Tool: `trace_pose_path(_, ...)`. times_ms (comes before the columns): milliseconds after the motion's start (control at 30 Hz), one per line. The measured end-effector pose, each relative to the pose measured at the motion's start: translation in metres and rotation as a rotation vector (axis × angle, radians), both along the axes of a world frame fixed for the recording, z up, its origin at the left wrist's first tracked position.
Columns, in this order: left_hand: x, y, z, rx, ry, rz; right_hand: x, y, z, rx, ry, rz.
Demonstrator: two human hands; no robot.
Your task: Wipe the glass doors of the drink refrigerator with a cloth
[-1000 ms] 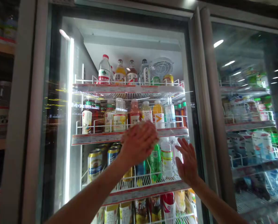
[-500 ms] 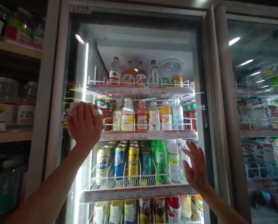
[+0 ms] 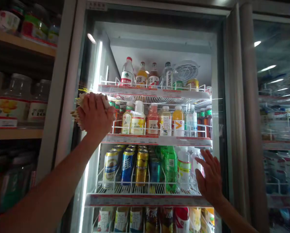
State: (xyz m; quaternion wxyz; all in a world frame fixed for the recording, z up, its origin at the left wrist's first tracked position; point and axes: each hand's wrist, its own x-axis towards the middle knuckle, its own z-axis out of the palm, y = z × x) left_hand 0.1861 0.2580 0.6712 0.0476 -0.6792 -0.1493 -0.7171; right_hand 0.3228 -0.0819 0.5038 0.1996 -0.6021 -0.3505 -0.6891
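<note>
I face a drinks fridge with a glass door [image 3: 140,38]. My left hand [image 3: 95,114] is closed over a pale cloth [image 3: 78,106] and presses it flat against the glass at the door's upper left, level with the second shelf. My right hand [image 3: 211,179] lies open with fingers spread on the glass at the lower right, beside the door's right frame. Behind the glass stand bottles on the top shelves [image 3: 153,94] and several cans [image 3: 126,166] on the third shelf.
A wooden shelf [image 3: 16,132] with large clear jars [image 3: 18,98] stands to the left of the fridge. A second fridge door [image 3: 277,123] adjoins on the right, its contents blurred behind reflections. More bottles fill the bottom rack [image 3: 149,220].
My left hand has swept the cloth from the door's middle to the upper left, then slightly upward. My right hand stays flat on the glass. The view has shifted left.
</note>
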Motion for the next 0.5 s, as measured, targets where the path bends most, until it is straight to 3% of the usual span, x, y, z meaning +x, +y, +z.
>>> trace_pose_path(67, 0.010, -0.019, -0.014, 0.135, 0.030, 0.008, 0.000, 0.000, 0.000, -0.003, 0.004, 0.002)
trace_pose_path(167, 0.022, -0.048, -0.055, 0.681, 0.238, -0.069, 0.000, -0.001, 0.000, -0.017, -0.002, 0.017)
trace_pose_path(233, 0.019, -0.044, -0.066, 0.855, 0.328, -0.109, 0.001, -0.002, 0.000, -0.019, -0.008, 0.025)
trace_pose_path(300, 0.010, -0.024, -0.059, 0.759, 0.302, -0.081, 0.002, -0.002, 0.000, -0.018, -0.005, 0.025)
trace_pose_path(400, 0.001, -0.003, -0.041, 0.423, 0.154, 0.019, 0.003, -0.001, -0.001, -0.021, -0.001, 0.016)
trace_pose_path(467, 0.006, -0.014, -0.042, 0.322, 0.109, 0.050, 0.003, -0.001, -0.001, -0.025, -0.006, 0.013)
trace_pose_path(500, 0.011, -0.025, -0.048, 0.387, 0.133, 0.042, 0.004, -0.002, -0.001, -0.027, -0.013, 0.013)
